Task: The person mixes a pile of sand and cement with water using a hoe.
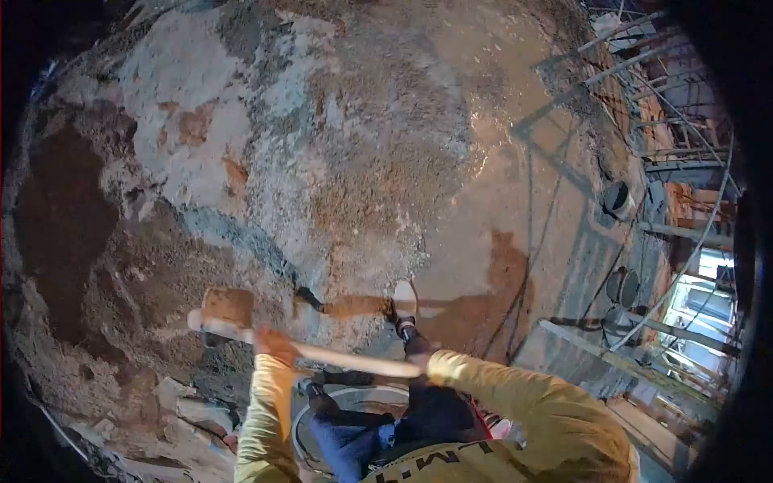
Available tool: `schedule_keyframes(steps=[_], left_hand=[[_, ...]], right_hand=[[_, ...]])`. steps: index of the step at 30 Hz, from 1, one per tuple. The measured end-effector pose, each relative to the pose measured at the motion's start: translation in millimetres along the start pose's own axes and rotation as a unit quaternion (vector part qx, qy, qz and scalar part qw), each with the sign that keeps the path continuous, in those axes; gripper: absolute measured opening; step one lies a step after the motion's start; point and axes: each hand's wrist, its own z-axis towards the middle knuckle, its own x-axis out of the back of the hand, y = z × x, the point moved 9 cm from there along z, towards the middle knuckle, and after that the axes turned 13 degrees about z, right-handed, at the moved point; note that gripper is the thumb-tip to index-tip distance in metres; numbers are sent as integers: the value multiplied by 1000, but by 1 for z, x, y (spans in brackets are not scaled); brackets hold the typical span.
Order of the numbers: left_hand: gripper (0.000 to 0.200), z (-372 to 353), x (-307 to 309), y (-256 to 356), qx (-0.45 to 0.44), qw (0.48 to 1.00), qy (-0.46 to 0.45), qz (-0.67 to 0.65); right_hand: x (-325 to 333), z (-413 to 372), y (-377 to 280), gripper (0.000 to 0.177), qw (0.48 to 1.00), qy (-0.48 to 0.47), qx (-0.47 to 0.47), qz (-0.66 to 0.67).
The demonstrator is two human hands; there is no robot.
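Note:
A long-handled tool with a pale wooden handle (346, 359) and a broad, dirt-coloured blade (228, 307) lies across the front of my body, its head at the left. Near the head, my left hand (275, 344) is wrapped round the handle. My right hand (427, 364) is closed on the handle's right end, partly hidden by the yellow sleeve. The blade is above the brown, rough ground (177, 278). Below the handle, a round rim (362, 393) shows around my legs.
My shod foot (405, 299) is on the wet ground. Two round containers (617, 198) (622, 286) stand at the right, near wooden poles (676, 322) and a hanging cable. Broken slabs (205, 412) lie at the lower left. A dark pit or patch (60, 225) is at the far left.

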Motion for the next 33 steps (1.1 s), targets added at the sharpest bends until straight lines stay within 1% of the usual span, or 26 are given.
schedule_keyframes(steps=[1,2,3,4,5,6,7,8,9,10,11,13,14,15,17,18,19,20,21,23,26,28,30,31,32,33], left_hand=[[36,37,36,8,-10,998,-41,37],[44,21,46,36,-9,995,-40,94],[48,44,61,62,-79,992,-74,65],[53,81,95,87,-152,983,-95,35],[54,148,133,100,-165,978,-127,-13],[56,211,170,113,-174,969,-162,-60],[39,189,156,172,-469,846,-197,160],[34,170,137,175,-297,943,-110,99],[30,145,117,175,-215,972,-51,82],[27,136,103,179,-186,977,-22,104],[24,130,90,184,-169,976,-1,138],[21,144,85,189,-160,936,59,308],[23,162,73,189,-213,873,39,437],[24,189,59,176,-262,790,16,555],[27,116,50,139,-67,894,58,439],[28,78,12,134,-143,680,-22,718],[29,33,-24,128,-265,383,-34,884],[29,31,-31,105,-274,377,-55,883],[28,36,-29,77,-256,417,-84,868],[28,41,-30,29,-230,483,-132,834],[26,47,-24,6,-187,614,-193,742],[25,50,-21,10,-143,757,-248,588],[24,39,-25,21,-41,892,-296,339],[24,25,-32,28,11,928,-295,226],[19,-14,-44,43,87,960,-240,117],[19,-21,-58,49,89,969,-222,58]], right_hand=[[-33,19,-16,51,998,-27,29,51],[-72,64,-25,48,991,-51,49,114],[-108,108,-42,48,979,-82,71,173],[-98,123,-89,52,966,-13,153,207],[-88,133,-137,56,944,56,236,225],[-63,130,-189,56,961,8,168,220],[-69,165,-217,55,942,-3,211,260],[-74,213,-224,54,953,43,202,220],[-28,196,-279,51,971,-5,123,207],[-20,233,-287,49,956,51,164,238],[-19,265,-290,48,934,111,205,270],[-38,305,-283,47,958,36,51,280],[-40,293,-284,45,939,46,40,337],[-42,280,-284,44,917,57,30,394],[-46,242,-263,46,906,96,-18,412],[-57,236,-239,45,910,97,-31,402],[-67,230,-215,44,915,97,-41,391],[-70,204,-213,45,909,88,-67,402],[-69,180,-215,46,903,84,-88,412],[-73,164,-195,45,907,218,22,360],[-106,168,-165,46,859,85,-85,498],[-74,156,-201,50,893,77,-113,429],[-24,131,-255,53,916,36,-121,381],[-7,128,-257,56,920,4,-130,370],[18,117,-262,55,923,-4,-119,365],[44,103,-263,53,927,-11,-106,361]])
